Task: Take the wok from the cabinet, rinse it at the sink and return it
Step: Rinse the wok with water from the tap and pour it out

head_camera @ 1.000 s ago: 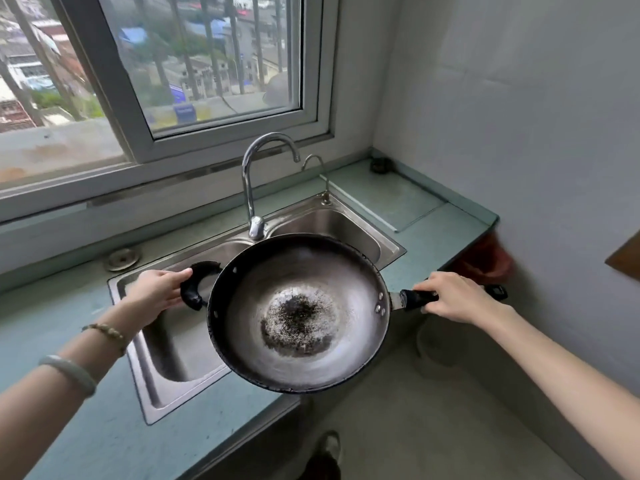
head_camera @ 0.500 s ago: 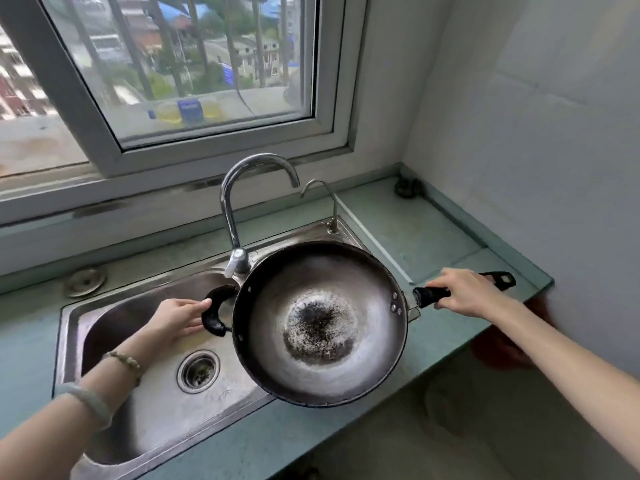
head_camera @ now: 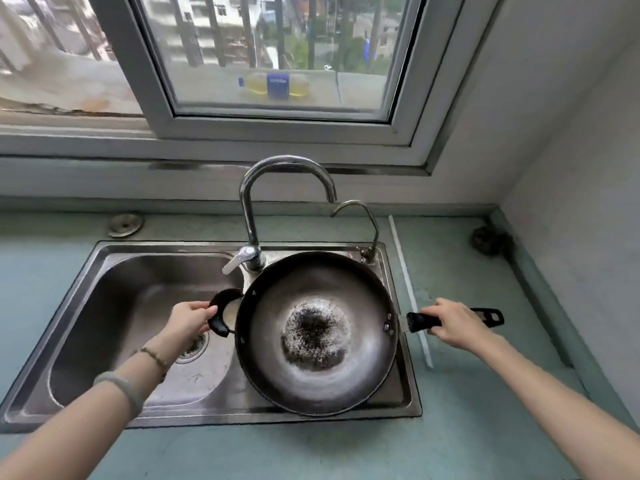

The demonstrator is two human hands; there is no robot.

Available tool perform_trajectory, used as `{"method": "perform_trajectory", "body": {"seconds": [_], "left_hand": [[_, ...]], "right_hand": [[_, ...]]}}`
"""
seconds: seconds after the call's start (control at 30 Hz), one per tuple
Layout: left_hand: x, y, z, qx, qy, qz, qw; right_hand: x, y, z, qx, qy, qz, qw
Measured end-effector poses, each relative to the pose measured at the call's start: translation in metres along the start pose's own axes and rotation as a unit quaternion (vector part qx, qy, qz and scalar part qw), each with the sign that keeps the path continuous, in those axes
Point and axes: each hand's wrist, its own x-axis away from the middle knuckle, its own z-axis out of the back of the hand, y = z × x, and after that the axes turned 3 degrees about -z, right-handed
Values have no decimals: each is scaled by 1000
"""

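I hold the wok point(head_camera: 317, 334) level between my hands, over the right side of the sink point(head_camera: 121, 299); I cannot tell whether it touches the rim. My left hand point(head_camera: 188, 322) curls round its black loop handle point(head_camera: 219, 311). My right hand point(head_camera: 453, 323) is wrapped round the long handle point(head_camera: 420, 321), whose end juts out past my knuckles. A burnt patch point(head_camera: 313, 329) darkens the wok's middle. The drain point(head_camera: 194, 346) lies just under my left wrist. Beyond the wok, between my hands, rises the faucet point(head_camera: 256, 209), with a thinner tap point(head_camera: 365, 220) toward my right. The teal counter point(head_camera: 467, 410) lies beneath my right forearm.

One wok point(head_camera: 318, 341), two taps point(head_camera: 250, 216) point(head_camera: 356, 203), two hands point(head_camera: 188, 322) point(head_camera: 453, 323)
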Motion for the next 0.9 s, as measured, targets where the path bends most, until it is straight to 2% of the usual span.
{"method": "perform_trajectory", "body": {"seconds": [0.3, 0.63, 0.9], "left_hand": [[-22, -11, -16, 6, 73, 14, 997], [-36, -14, -26, -41, 46, 25, 998], [-48, -22, -36, -61, 76, 42, 994]], "right_hand": [[-55, 13, -15, -2, -34, 50, 998], [-65, 21, -32, -9, -63, 32, 997], [-67, 21, -34, 7, -79, 9, 997]]}}
